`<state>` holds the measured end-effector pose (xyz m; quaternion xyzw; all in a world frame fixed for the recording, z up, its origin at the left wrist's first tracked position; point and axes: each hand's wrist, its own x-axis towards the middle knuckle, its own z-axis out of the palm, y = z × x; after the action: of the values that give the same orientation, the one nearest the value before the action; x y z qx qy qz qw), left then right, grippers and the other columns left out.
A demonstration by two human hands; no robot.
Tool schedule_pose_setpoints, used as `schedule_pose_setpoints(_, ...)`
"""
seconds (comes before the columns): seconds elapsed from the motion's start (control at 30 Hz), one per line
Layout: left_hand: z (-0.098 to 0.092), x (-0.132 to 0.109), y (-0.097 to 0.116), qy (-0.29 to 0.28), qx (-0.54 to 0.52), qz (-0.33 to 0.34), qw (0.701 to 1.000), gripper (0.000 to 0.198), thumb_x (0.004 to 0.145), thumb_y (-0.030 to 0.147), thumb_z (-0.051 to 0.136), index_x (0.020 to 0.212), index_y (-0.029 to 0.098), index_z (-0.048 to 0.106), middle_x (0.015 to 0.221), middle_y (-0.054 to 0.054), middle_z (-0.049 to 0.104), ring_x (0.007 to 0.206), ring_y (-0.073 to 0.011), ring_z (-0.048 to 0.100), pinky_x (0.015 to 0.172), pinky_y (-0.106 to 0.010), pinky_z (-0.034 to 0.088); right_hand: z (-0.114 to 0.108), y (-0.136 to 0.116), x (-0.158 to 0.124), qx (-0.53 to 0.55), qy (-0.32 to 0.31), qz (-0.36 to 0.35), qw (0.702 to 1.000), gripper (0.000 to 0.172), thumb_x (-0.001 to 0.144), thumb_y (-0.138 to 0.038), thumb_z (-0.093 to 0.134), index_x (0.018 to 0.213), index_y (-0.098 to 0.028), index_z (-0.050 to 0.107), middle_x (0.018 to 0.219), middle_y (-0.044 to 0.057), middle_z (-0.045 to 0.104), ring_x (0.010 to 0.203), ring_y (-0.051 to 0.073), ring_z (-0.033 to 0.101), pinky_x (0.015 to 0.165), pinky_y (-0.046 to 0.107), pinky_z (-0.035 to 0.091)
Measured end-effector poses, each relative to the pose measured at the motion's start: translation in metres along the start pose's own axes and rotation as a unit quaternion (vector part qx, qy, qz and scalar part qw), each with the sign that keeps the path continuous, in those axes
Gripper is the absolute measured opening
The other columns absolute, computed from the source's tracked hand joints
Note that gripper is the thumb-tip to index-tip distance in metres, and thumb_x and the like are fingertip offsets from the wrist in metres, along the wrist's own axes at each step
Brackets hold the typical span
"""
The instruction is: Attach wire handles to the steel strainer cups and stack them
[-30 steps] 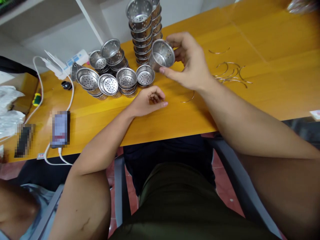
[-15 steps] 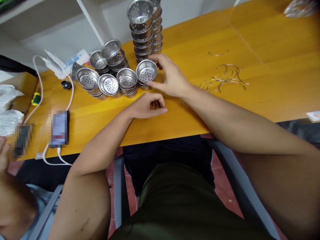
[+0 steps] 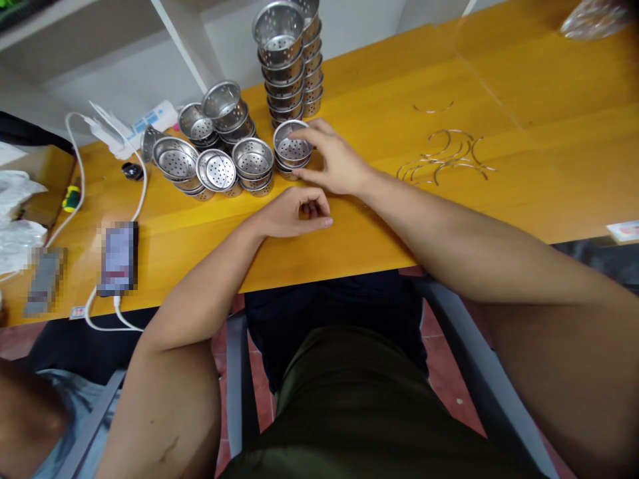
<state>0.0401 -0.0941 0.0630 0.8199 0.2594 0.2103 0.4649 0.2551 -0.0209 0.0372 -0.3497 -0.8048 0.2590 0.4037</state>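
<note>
Several perforated metal strainer cups stand together on the table. My right hand (image 3: 339,156) is at the nearest right-hand cup (image 3: 289,150), which sits on top of a short stack. Its index finger reaches over the cup's mouth and the thumb is by its near side, the two spread apart; whether they touch the metal is hard to see. My left hand (image 3: 297,211) rests on the table in front of the cups, fingers loosely curled and thumb apart, with nothing visible in it. Just left of the right-hand stack is another strainer cup (image 3: 253,159).
Tall stacks of cups (image 3: 282,60) rise behind my right hand. Curved thin metal wires (image 3: 449,158) lie to the right. At left are a phone (image 3: 118,259) with a white cable, a power strip (image 3: 150,126) and another person's arm (image 3: 30,412).
My right index finger has moved from the cup's far rim to over its mouth. The cup sits level on its stack. My left hand stays still; the other person's hand has left view.
</note>
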Motion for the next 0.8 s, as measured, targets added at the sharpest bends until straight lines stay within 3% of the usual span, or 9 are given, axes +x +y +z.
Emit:
schedule_pose_setpoints(0.23, 0.000, -0.001, 0.000, 0.001, -0.011, -0.006, 1.000, 0.028, 0.100, 0.043, 0.094, 0.102, 0.019, 0.080, 0.095, -0.004, 0.084, 0.085, -0.0147, 0.075, 0.082, -0.030, 0.059, -0.005, -0.004, -0.003, -0.038, -0.013, 0.003, 0.999, 0.058, 0.099, -0.065, 0.096, 0.151, -0.041, 0.084, 0.164, 0.014, 0.071, 0.164, 0.053, 0.061, 0.149, 0.081, 0.046)
schedule_pose_setpoints(0.57, 0.000, -0.001, -0.001, 0.001, 0.005, -0.009, 1.000, 0.027, 0.100, 0.043, 0.092, 0.103, 0.019, 0.081, 0.096, -0.005, 0.084, 0.086, -0.0148, 0.075, 0.082, -0.031, 0.058, 0.002, 0.006, -0.003, -0.071, 0.002, 0.010, 0.997, 0.059, 0.100, -0.057, 0.099, 0.153, -0.036, 0.082, 0.167, 0.015, 0.065, 0.147, 0.051, 0.073, 0.141, 0.076, 0.056)
schedule_pose_setpoints(0.8, 0.000, 0.000, -0.001, -0.004, -0.014, -0.021, 1.000, 0.028, 0.099, 0.042, 0.095, 0.103, 0.018, 0.081, 0.098, -0.006, 0.086, 0.085, -0.0150, 0.076, 0.082, -0.031, 0.059, 0.003, 0.012, 0.015, -0.072, -0.005, 0.018, 0.997, 0.057, 0.097, -0.061, 0.101, 0.145, -0.035, 0.085, 0.161, 0.015, 0.070, 0.133, 0.048, 0.079, 0.132, 0.074, 0.064)
